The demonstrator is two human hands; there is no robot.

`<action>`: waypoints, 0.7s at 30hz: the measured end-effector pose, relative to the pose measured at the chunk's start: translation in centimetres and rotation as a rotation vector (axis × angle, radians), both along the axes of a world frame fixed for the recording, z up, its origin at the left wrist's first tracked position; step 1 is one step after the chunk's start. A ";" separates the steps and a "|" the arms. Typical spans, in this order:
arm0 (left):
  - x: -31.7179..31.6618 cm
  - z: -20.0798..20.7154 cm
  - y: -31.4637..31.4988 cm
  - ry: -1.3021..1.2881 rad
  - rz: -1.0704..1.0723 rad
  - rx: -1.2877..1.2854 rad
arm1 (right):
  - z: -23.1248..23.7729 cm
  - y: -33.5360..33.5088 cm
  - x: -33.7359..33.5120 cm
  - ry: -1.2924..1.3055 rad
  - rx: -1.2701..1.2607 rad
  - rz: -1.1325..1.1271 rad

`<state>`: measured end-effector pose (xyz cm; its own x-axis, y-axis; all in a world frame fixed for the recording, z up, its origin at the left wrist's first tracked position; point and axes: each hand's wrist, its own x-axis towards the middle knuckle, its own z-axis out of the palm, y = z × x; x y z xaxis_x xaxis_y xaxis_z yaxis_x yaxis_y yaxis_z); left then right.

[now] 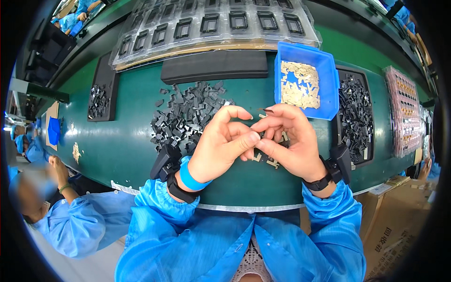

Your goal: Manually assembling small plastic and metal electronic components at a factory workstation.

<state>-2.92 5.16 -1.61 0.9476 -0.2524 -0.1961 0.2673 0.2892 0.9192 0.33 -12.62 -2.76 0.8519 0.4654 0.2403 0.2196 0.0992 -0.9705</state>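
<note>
My left hand [224, 138] and my right hand [292, 134] meet above the green table, thumbs and fingertips pinched together. Whatever they grip between the thumb tips is small and mostly hidden by the fingers. By the right index finger a thin dark reddish-brown sliver [267, 110] shows; I cannot tell whether it is held. A heap of small dark grey plastic parts [188, 110] lies beside and beyond my left hand. Beneath the hands are several pale beige pieces with dark parts [272, 162], partly covered.
A blue bin [332, 89] of beige pieces stands beyond my right hand. Black trays of dark parts flank the work area, the right tray [371, 117] and left tray [112, 89]. Clear blister trays [197, 44] of black frames and a black foam block [213, 66] lie at the back. A co-worker [80, 221] sits at left.
</note>
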 end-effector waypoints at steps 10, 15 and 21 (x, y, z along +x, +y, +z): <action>-0.5 -0.5 -0.7 -0.104 0.050 -0.017 | -0.4 0.1 -0.2 -0.125 0.092 -0.099; -0.8 -0.9 -1.3 -0.133 0.169 0.022 | -0.1 0.2 -0.3 -0.084 0.049 -0.153; -1.0 -0.2 -1.7 -0.171 0.334 0.210 | 0.7 0.2 -0.2 -0.137 -0.102 -0.257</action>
<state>-3.88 3.44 -1.79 0.9938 0.1022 -0.0439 0.0297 0.1359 0.9903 0.09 -12.47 -2.09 0.9076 0.2663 0.3246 0.3547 -0.0730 -0.9321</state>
